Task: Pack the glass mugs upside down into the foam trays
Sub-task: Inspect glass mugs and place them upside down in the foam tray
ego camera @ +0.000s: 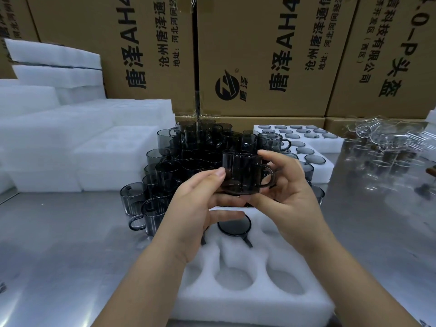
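I hold one smoky grey glass mug (245,173) between both hands, lifted above the far end of the white foam tray (259,310) that lies right in front of me on the metal table (59,244). My left hand (195,199) grips it from the left, thumb pressed to the side wall and fingers curled beneath the lower end. My right hand (290,192) clasps it from the right, thumb up at the top edge and fingers wrapped round behind the handle, which points to the right. I cannot tell for certain which end of the mug is the mouth. In the tray, one packed mug (234,224) sits bottom up in a hole just below my hands, and the nearer holes are bare foam. Behind my hands stands a crowd of loose mugs (179,159), upright and packed close together. Further back on the right lie filled trays (335,142) with rows of round mug bottoms showing. To the left rise piles of foam slabs (70,138), and cardboard boxes (259,55) wall off the back. Some clear glassware (382,138) lies on the table at the far right.
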